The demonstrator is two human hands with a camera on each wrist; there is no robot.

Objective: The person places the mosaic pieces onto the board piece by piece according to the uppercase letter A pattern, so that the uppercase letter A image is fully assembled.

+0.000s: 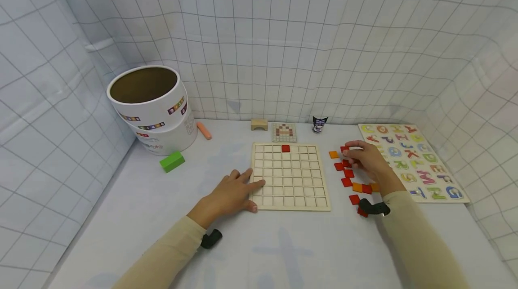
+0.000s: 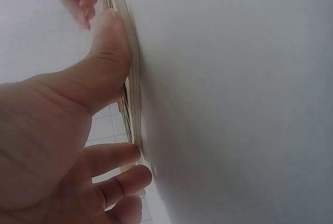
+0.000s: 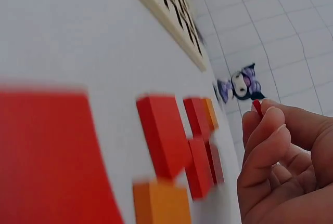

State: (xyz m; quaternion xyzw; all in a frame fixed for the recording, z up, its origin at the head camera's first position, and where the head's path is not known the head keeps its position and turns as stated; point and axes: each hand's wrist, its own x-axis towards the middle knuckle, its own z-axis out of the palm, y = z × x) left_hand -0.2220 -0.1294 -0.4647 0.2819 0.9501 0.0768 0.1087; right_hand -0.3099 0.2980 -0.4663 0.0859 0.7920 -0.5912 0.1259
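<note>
A pale wooden grid board [image 1: 289, 176] lies in the middle of the table, with one red tile [image 1: 285, 148] in its top row. My left hand [image 1: 232, 192] rests at the board's left edge, fingers extended over the rim and thumb near the lower left corner. To the right of the board, my right hand [image 1: 366, 158] pinches a small red tile [image 3: 257, 108] between thumb and fingertips, raised above the loose tiles. Several red and orange tiles [image 1: 346, 182] lie scattered beneath and beside that hand, some partly hidden by the wrist.
Behind the board are a small pattern card [image 1: 284, 132], a wooden arch block [image 1: 259, 124] and a small figurine [image 1: 318, 124]. An alphabet board [image 1: 425, 163] lies at the right. At the left are a white bucket [image 1: 158, 120], a green block [image 1: 172, 162] and an orange stick [image 1: 204, 131].
</note>
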